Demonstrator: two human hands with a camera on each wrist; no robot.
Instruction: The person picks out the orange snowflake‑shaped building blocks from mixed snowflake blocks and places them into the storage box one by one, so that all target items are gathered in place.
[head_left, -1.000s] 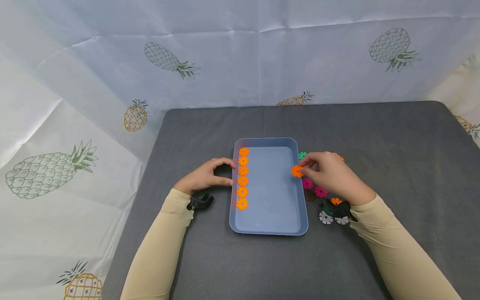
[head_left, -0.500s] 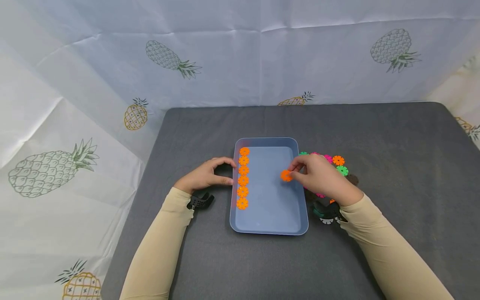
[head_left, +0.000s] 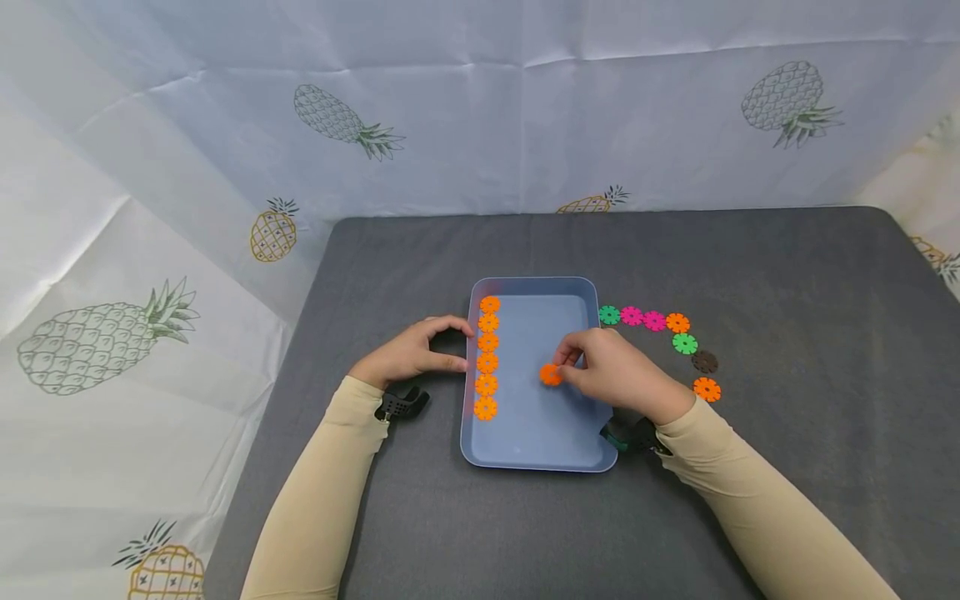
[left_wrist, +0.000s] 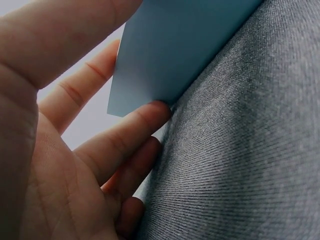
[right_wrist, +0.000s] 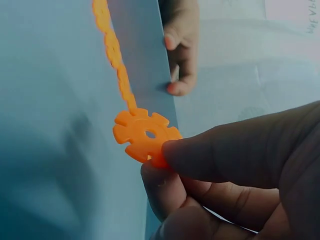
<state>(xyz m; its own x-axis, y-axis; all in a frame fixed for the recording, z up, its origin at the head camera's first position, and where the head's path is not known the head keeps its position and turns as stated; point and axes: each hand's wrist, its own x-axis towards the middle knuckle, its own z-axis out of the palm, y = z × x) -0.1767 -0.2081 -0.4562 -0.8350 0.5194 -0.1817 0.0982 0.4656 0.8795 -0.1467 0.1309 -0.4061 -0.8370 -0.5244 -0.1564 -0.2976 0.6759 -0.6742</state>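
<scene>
1. Left of the tray point(head_left: 536, 446), the left hand point(head_left: 420, 350) rests against the outer wall, its fingers in a loose, spread curve, gripping nothing. Uneven pressure there could shift the tray and disturb what lies inside.

2. Inside the tray, along its left wall, a row point(head_left: 487, 362) of six orange pieces runs from far end toward near end. They lie so close together that a nudge to one would probably push its neighbour askew.

3. Inside the tray's outline, right of the row, is the disc point(head_left: 550, 375), orange and notched, seemingly held above the floor. Only its edge is pinched, so it could twist or slip and land out of line.

4. Over the tray's right half, the right hand point(head_left: 615, 371) has thumb and fingers closed on that disc. Its wrist strap point(head_left: 637, 435) overlaps the right rim in the head view; a low wrist might bump it.

5. Right of the tray lie loose pieces: green point(head_left: 609, 315), two pink point(head_left: 643, 318), orange point(head_left: 678, 322), green point(head_left: 685, 343), brown point(head_left: 705, 361), orange point(head_left: 707, 388). The sleeve point(head_left: 720, 446) passes close to the nearest and could sweep it aside.
</scene>
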